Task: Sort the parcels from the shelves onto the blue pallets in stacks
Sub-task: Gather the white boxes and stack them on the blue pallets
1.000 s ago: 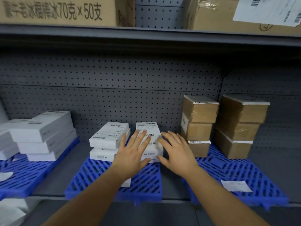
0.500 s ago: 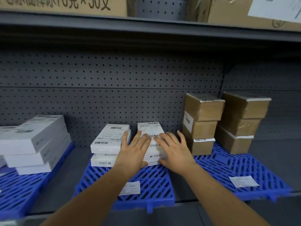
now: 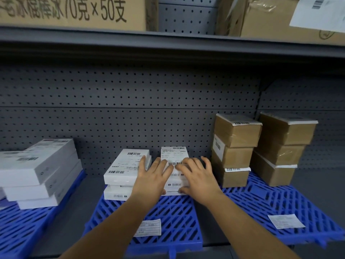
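Note:
On the middle blue pallet (image 3: 168,221) stand two low stacks of flat white parcels. The left stack (image 3: 127,165) is next to the right stack (image 3: 174,155), whose top parcel shows a barcode label. My left hand (image 3: 151,180) lies palm down on the right stack's left side, its fingers also reaching the left stack's edge. My right hand (image 3: 197,180) lies on the same stack's right side. Both thumbs press against the stack's front face, so the two hands clasp it between them.
Two stacks of brown parcels (image 3: 235,150) (image 3: 281,146) stand on the right blue pallet (image 3: 270,202), which carries a loose paper label (image 3: 285,221). Larger white boxes (image 3: 37,171) sit on the left pallet (image 3: 22,227). A pegboard wall is behind and a shelf with cartons (image 3: 74,12) above.
Both hands have slid further onto the right white stack and closer together. The stack now sits squarer beside the left one.

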`<state>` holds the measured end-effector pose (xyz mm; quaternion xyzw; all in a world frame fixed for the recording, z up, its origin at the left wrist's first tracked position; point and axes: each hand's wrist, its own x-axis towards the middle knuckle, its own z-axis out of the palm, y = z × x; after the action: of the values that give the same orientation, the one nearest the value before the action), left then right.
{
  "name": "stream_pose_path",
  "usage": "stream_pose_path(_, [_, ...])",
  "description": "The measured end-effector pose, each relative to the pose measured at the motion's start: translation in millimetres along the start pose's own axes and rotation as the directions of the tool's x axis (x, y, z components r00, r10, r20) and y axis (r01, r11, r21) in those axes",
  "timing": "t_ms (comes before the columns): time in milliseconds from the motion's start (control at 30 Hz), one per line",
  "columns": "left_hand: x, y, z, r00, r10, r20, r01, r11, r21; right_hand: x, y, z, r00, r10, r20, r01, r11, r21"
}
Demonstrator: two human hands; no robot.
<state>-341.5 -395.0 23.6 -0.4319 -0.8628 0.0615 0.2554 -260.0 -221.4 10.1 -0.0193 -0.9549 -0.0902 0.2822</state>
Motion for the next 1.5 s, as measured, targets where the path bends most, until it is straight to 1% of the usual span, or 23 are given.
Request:
stream_pose_path(133, [-1.9, 0.2, 2.0, 0.999, 0.007, -0.034, -0.007, 1.000, -0.006, -2.5, 0.0, -3.0, 1.000, 0.003, 0.004, -0.003, 1.000, -0.003])
stream_pose_path(300, [1.0, -4.0, 12.1, 0.985, 0.053, -0.167, -0.057, 0.998, -0.019, -5.8, 12.1, -11.6, 1.000, 0.006, -0.015, -0.006, 1.000, -0.025])
stream_pose_path(433, [6.6, -4.3, 14.0, 0.983, 0.025, -0.184, -0.032, 0.999, -0.040, 0.5, 15.3, -12.4, 1.000, 0.024, 0.008, -0.024, 0.997, -0.067])
stream_pose_path(533, [6.7, -3.5, 13.9, 0.981, 0.012, -0.191, -0.025, 0.998, -0.063, 1.9, 14.1, -11.8, 0.999, 0.051, 0.009, -0.050, 0.997, -0.065])
stream_pose_path(667, [7.5, -5.1, 13.4, 0.960, 0.017, -0.278, -0.035, 0.998, -0.060, -2.3, 13.5, -12.9, 0.997, 0.064, -0.044, -0.066, 0.997, -0.037])
stream_pose_path(733, [9.8, -6.0, 12.0, 0.955, 0.010, -0.296, -0.030, 0.997, -0.064, -1.3, 14.3, -14.7, 0.994, 0.072, -0.077, -0.074, 0.997, -0.014])
stream_pose_path(900, [15.7, -7.0, 10.9, 0.966, -0.013, -0.258, -0.009, 0.996, -0.085, 5.5, 14.3, -14.5, 0.993, 0.103, -0.056, -0.103, 0.995, 0.007])
stream_pose_path(1000, [12.7, -5.2, 9.9, 0.969, -0.001, -0.248, -0.024, 0.995, -0.096, 1.8, 11.4, -17.3, 0.993, 0.107, -0.051, -0.106, 0.994, 0.018])
stream_pose_path(1067, [7.5, -3.9, 9.3, 0.985, 0.023, -0.171, -0.037, 0.996, -0.077, -2.2, 8.5, -18.8, 0.996, 0.083, -0.019, -0.083, 0.996, 0.012])
stream_pose_path(1133, [2.7, -2.2, 8.1, 0.997, 0.043, -0.066, -0.045, 0.999, -0.027, -3.9, 3.7, -17.9, 0.996, 0.071, 0.059, -0.069, 0.997, -0.032])
stream_pose_path(1167, [1.4, -0.8, 7.9, 0.998, 0.053, -0.041, -0.053, 0.999, -0.001, -3.8, 1.1, -15.8, 0.992, 0.077, 0.098, -0.071, 0.996, -0.061])
stream_pose_path(1233, [1.8, 3.0, 8.0, 0.998, 0.047, -0.036, -0.047, 0.999, -0.007, -2.5, -2.6, -10.7, 0.986, 0.099, 0.132, -0.087, 0.992, -0.094])
stream_pose_path(1367, [6.2, 4.7, 4.6, 1.000, 0.021, -0.018, -0.022, 0.999, -0.027, -0.1, -0.2, -6.9, 0.984, 0.122, 0.126, -0.108, 0.988, -0.110])
stream_pose_path(1500, [5.8, 4.3, 5.2, 1.000, 0.009, -0.006, -0.009, 1.000, 0.000, -2.7, 0.6, -4.6, 0.990, 0.103, 0.096, -0.093, 0.991, -0.100])
